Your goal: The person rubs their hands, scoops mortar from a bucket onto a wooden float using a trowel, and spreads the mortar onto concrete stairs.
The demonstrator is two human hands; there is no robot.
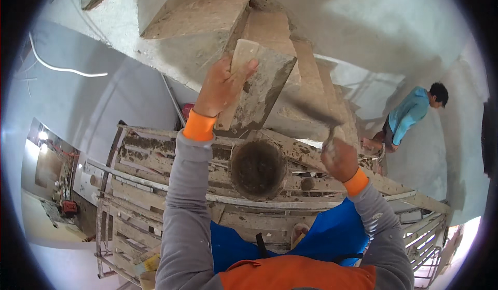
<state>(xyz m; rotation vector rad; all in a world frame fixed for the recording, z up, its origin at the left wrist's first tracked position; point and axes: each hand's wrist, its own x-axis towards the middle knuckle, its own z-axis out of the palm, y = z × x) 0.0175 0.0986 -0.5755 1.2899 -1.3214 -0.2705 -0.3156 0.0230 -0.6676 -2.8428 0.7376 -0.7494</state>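
My left hand is closed round the long pale handle of a plastering float, whose flat face is smeared with grey mortar. Lower and to the right, my right hand grips the handle of a trowel. The trowel's blade points up and left toward the float, blurred, with a gap between them. A round bucket stands below and between my hands. Dark grey, wet-looking material lies inside it.
Mortar-spattered scaffold planks with rails lie under the bucket. Concrete stairs rise ahead beside a plastered wall. A person in a blue top is at the right. A white cable hangs at the left.
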